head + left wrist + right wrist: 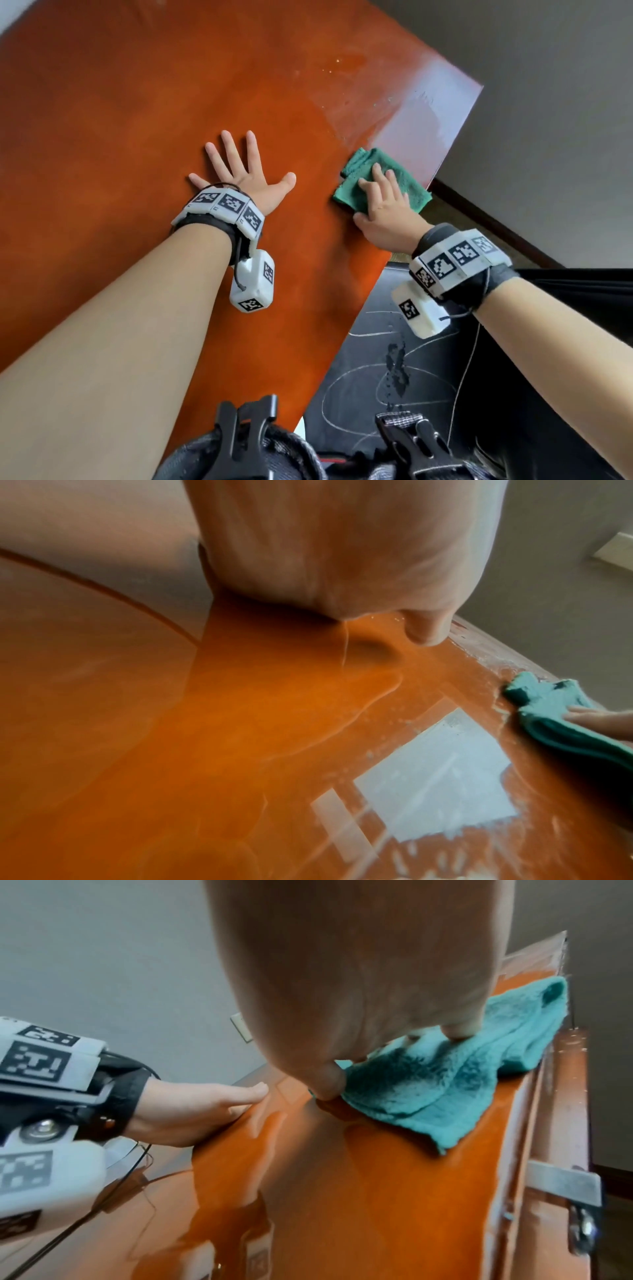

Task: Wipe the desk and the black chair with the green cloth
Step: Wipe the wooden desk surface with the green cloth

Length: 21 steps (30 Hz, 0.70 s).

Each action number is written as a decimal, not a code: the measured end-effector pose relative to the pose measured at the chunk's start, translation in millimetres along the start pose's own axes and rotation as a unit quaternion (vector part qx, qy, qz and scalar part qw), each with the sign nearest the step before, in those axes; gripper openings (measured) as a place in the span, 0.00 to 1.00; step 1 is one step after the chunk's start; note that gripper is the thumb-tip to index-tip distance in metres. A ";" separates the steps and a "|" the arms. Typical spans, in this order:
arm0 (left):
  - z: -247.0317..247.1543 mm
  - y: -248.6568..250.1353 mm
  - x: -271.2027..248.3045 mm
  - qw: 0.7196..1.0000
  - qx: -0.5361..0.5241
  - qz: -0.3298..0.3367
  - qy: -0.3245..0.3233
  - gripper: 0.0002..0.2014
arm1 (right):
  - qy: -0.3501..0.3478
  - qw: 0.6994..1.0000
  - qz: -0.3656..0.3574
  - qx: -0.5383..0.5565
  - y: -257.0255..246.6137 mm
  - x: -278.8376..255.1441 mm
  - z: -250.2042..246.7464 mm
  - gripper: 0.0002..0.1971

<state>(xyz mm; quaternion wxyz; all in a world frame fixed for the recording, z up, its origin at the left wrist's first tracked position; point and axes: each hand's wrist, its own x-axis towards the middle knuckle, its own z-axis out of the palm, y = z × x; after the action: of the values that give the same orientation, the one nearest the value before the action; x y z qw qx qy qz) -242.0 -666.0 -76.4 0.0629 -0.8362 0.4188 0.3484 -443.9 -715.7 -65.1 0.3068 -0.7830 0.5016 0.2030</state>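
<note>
The green cloth (359, 162) lies folded on the orange desk (120, 137), close to the desk's right edge. My right hand (380, 197) presses down on the cloth with straight fingers, the thumb at its near edge. In the right wrist view the fingertips (459, 1035) sink into the cloth (445, 1085). My left hand (241, 173) lies flat on the desk to the left of the cloth, fingers spread, holding nothing. The black chair (428, 377) stands below the desk's right edge, under my right forearm. The left wrist view shows the cloth (548, 707) at its right side.
White scribbled lines and a dark stain mark the chair seat. Wet streaks and a pale reflection (421, 123) cover the desk's far right corner. A grey wall and dark baseboard (496, 222) run past the desk. A metal bracket (565, 1185) sits on the desk's side.
</note>
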 end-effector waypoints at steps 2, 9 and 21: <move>-0.2 0.1 0.0 1.000 0.000 0.000 -0.003 0.43 | 0.018 1.000 0.000 0.017 -0.6 3.3 2.0 0.29; -1.5 -0.6 1.2 1.000 -0.005 -0.001 -0.012 0.43 | 0.105 0.989 0.091 0.051 7.6 51.2 -27.9 0.30; -1.7 0.0 1.1 1.000 -0.008 0.001 -0.015 0.44 | -0.042 0.995 0.089 0.002 -17.8 11.1 -14.8 0.36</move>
<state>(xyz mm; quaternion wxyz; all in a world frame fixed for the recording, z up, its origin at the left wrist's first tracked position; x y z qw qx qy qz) -240.7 -667.4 -75.8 0.0623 -0.8311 0.4158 0.3640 -422.9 -727.7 -56.3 0.3101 -0.7251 0.5565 0.2615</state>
